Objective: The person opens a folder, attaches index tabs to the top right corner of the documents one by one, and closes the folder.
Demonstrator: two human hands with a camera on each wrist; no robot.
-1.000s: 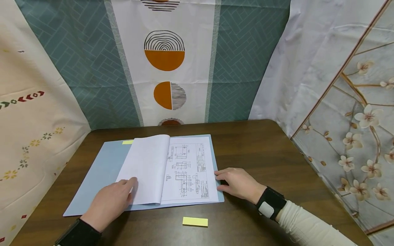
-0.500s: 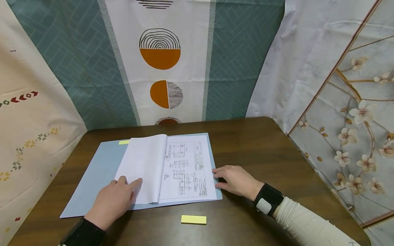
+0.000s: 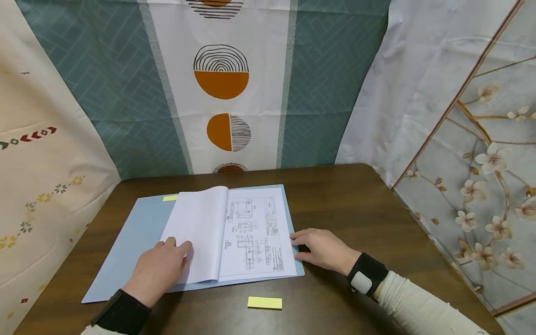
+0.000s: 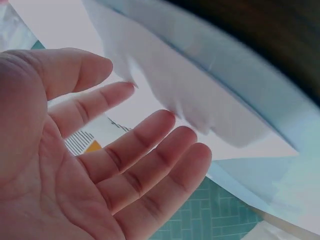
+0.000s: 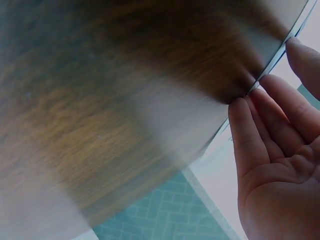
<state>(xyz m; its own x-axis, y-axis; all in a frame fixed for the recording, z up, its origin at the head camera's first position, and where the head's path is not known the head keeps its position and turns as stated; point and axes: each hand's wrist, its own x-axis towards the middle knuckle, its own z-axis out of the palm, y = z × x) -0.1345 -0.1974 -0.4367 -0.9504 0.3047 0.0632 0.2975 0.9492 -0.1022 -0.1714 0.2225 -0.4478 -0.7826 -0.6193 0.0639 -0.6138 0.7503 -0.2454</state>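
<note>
A light blue folder [image 3: 121, 246] lies spread on the brown table, holding a stack of white sheets. One blank page [image 3: 201, 223] is turned over to the left, its spine side curving up. To its right a sheet with technical drawings [image 3: 274, 223] faces up. My left hand [image 3: 157, 270] rests on the lower left of the blank page; in the left wrist view its fingers [image 4: 150, 135] are spread, tips at the paper. At the folder's right edge my right hand [image 3: 322, 249] touches with its fingertips, and the right wrist view shows those fingers [image 5: 247, 135] extended against the edge.
A yellow sticky-note pad [image 3: 264, 303] lies on the table [image 3: 335, 200] in front of the folder. A yellow tab [image 3: 170, 197] sits at the folder's upper left edge. Patterned cloth [image 3: 234, 93] hangs behind the table and along both sides.
My left hand has shifted a little right and up onto the blank page, with its fingers more spread. The right hand stays at the folder's edge. The head view has shifted slightly.
</note>
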